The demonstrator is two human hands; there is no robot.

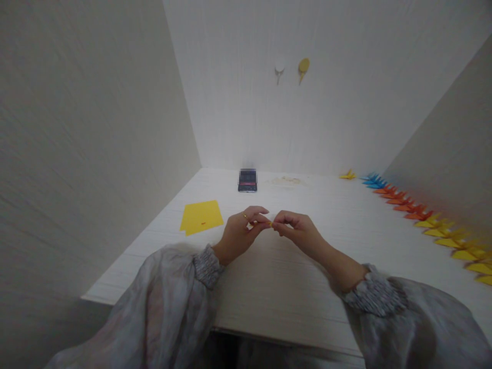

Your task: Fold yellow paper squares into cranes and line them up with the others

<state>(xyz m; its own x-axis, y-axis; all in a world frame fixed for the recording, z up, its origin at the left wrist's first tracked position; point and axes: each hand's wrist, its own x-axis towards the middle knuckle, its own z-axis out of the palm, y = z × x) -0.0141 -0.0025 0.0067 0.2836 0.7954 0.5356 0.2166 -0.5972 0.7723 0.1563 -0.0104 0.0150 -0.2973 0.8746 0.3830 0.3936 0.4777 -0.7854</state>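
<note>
My left hand [242, 230] and my right hand [295, 228] meet fingertip to fingertip over the middle of the white table [269, 287]. Both pinch a tiny folded yellow paper piece [271, 224] between thumb and fingers; most of it is hidden by my fingers. A ring shows on a left finger. A stack of yellow paper sheets [202, 216] lies flat on the table to the left of my left hand.
A row of folded paper figures [418, 212] in blue, orange and yellow runs along the right wall. A single yellow figure [348, 176] and a dark phone-like object [247, 180] sit at the back. Two hooks [292, 69] hang on the back wall.
</note>
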